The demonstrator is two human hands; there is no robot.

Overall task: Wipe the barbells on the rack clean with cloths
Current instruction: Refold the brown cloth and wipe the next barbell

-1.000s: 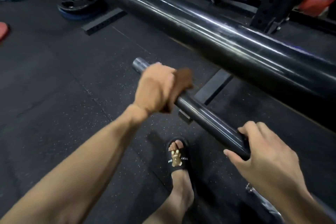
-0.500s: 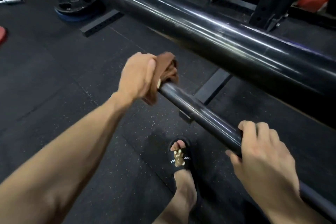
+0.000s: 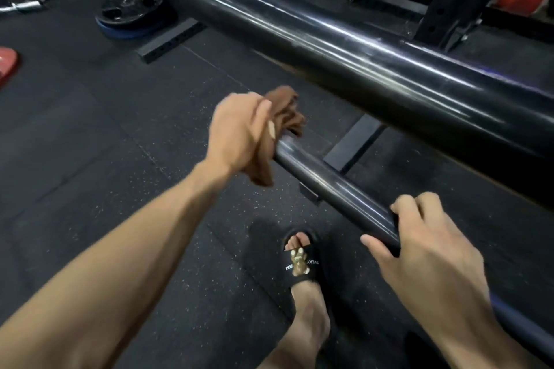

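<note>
Your left hand (image 3: pixel 239 132) clamps the crumpled brown cloth (image 3: pixel 281 120) over the slim black steel barbell's (image 3: pixel 332 186) free end while your right hand (image 3: pixel 425 255) grips its shaft; overshoot, and the cloth slips off.

The thin barbell (image 3: pixel 326 183) is showing smooth dark metal with a soft sheen, while the thick bar (image 3: pixel 344 48) at 1 o'clock is gleaming glossier, with bright streaks of reflected light along it. The brown cloth (image 3: pixel 283 117) bunched over the thin bar's end is looking soft, matt and creased. The floor (image 3: pixel 90 144) is appearing as matt black rubber, finely rough and flecked with pale specks, and the slipper (image 3: pixel 299 263) at 6 o'clock is looking matt black.
</note>
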